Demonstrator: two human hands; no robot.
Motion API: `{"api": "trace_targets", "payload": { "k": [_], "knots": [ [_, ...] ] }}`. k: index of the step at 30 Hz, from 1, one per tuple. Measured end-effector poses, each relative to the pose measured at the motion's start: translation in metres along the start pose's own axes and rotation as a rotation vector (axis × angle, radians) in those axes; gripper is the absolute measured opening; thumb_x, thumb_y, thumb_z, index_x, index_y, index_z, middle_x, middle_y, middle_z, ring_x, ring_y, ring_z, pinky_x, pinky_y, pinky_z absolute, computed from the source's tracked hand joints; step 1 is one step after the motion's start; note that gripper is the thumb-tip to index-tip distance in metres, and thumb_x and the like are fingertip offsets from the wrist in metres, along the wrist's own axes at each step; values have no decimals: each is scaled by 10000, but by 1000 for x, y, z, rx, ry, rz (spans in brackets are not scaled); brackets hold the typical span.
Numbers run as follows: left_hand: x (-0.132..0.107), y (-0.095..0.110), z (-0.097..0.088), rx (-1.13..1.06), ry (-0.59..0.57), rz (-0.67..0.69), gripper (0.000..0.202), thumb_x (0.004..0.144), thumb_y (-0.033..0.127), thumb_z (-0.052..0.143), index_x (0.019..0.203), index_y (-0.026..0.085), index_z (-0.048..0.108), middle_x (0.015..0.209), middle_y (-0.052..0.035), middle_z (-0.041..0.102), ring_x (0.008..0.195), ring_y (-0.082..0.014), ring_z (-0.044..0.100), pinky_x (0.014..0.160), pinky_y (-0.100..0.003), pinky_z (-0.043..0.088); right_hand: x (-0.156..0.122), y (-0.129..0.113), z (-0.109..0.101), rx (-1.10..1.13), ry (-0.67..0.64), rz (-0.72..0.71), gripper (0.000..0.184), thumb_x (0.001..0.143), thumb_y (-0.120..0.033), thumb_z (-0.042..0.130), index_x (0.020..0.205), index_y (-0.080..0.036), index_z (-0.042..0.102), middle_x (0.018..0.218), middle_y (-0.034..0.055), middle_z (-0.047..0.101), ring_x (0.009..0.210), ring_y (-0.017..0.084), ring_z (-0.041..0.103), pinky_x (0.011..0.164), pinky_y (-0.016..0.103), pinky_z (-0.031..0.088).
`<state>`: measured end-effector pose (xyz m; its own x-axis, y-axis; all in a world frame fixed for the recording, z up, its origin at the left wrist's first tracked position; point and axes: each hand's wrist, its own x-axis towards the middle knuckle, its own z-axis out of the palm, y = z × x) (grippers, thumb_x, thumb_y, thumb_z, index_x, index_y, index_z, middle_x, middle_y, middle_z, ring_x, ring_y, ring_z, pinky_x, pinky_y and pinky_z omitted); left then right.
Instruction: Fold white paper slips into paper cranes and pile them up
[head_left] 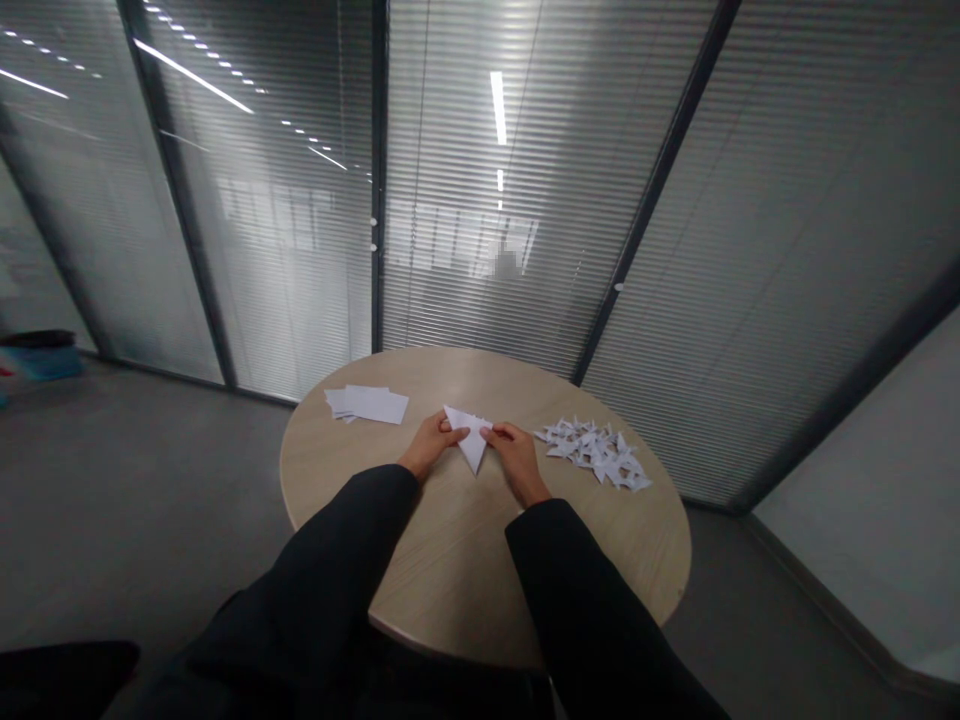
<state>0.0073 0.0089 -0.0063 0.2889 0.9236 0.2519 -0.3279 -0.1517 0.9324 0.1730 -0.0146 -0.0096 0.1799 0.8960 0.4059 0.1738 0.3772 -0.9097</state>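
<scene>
A white sheet of paper folded into a triangle (473,448) is held between my two hands, its point toward me, just over the middle of the table. My left hand (432,441) pinches its left side with the thumb on top. At its right side, my right hand (517,458) grips the edge between thumb and fingers. A stack of flat white paper sheets (375,404) lies to the left of my left hand. To the right of my right hand is a pile of small folded white paper pieces (596,453) with pointed corners.
The round wooden table (450,575) carries all the paper. Behind it stands a glass partition (480,300) with blinds and dark frames. A blue bin (46,360) with a black liner is on the floor at far left. A pale wall (877,500) rises at right.
</scene>
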Motion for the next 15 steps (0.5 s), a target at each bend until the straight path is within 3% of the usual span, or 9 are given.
{"api": "trace_targets", "payload": {
  "k": [15],
  "knots": [
    [-1,3,1,26,39,13,479,518,358,857,864,106,642,836,-99,725,766,-221,666,755,-344,509,-2,-3,-1,-31,-4,15,301,662,-454,716,698,-156,708,668,34,679,659,188,610,653,293,451]
  ]
}}
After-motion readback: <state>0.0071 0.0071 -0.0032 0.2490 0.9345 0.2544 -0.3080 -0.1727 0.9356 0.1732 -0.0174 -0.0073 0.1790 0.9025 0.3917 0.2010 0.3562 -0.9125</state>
